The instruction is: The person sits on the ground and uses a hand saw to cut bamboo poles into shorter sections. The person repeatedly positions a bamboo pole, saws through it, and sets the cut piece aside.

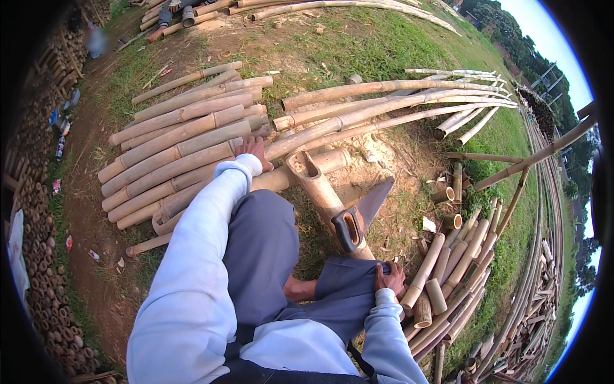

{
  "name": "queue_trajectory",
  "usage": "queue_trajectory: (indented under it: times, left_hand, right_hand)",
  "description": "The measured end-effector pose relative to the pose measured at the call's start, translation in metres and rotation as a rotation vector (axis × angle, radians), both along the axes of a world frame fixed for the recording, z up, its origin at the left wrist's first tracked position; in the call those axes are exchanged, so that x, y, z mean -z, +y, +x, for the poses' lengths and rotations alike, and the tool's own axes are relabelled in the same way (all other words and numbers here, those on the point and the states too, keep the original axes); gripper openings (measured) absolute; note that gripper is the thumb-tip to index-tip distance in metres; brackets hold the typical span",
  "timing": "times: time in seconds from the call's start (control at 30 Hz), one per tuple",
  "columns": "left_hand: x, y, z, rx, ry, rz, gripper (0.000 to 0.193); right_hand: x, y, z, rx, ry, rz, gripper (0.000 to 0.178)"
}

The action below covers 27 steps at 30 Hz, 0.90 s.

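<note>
My left hand (254, 153) reaches forward and rests, fingers apart, on bamboo at the right end of a row of cut bamboo lengths (182, 150). Beside it lies the near end of a long bamboo pole (320, 131). My right hand (390, 278) lies over my right knee, its fingers spread on the dark trouser cloth. Between the hands, a thick bamboo piece with a cut-out opening (323, 192) slants across another bamboo length (329, 161). A handsaw (349, 228) with a black handle leans at this piece, its blade pointing away to the right.
Several long poles (409, 86) stretch to the far right. Short bamboo pieces (457, 262) are heaped at the right, near a pole frame (537, 153). Stacked bamboo rings (51, 301) line the left. Another person's hand (155, 36) shows by poles at the top. Sawdust (384, 160) covers some ground.
</note>
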<state>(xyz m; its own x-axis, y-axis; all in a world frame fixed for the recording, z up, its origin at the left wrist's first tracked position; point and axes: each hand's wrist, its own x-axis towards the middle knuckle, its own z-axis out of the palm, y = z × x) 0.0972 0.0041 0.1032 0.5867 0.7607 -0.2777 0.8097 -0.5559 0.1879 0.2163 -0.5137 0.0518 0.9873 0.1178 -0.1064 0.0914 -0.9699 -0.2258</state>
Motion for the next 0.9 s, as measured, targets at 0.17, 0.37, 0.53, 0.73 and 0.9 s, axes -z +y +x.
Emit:
queue_trajectory:
  times: [0.17, 0.37, 0.53, 0.73, 0.9]
  left_hand:
    - [0.003, 0.001, 0.000, 0.006, -0.048, -0.079, 0.042]
    - [-0.015, -0.004, -0.022, 0.063, -0.093, -0.098, 0.043]
    - [-0.011, 0.003, -0.070, 0.086, -0.165, -0.027, 0.048]
    - [0.015, 0.011, -0.149, 0.023, -0.025, -0.079, 0.051]
    - [0.016, 0.007, -0.219, -0.026, -0.061, -0.011, 0.056]
  right_hand:
    - [0.000, -0.003, 0.004, 0.031, 0.034, 0.018, 0.047]
    - [-0.011, 0.002, 0.001, 0.037, 0.035, 0.011, 0.047]
    - [-0.014, 0.010, -0.002, 0.037, 0.005, -0.008, 0.046]
    - [0.005, -0.003, 0.001, -0.050, -0.001, -0.041, 0.048]
    - [0.019, -0.023, 0.006, -0.100, -0.010, 0.022, 0.053]
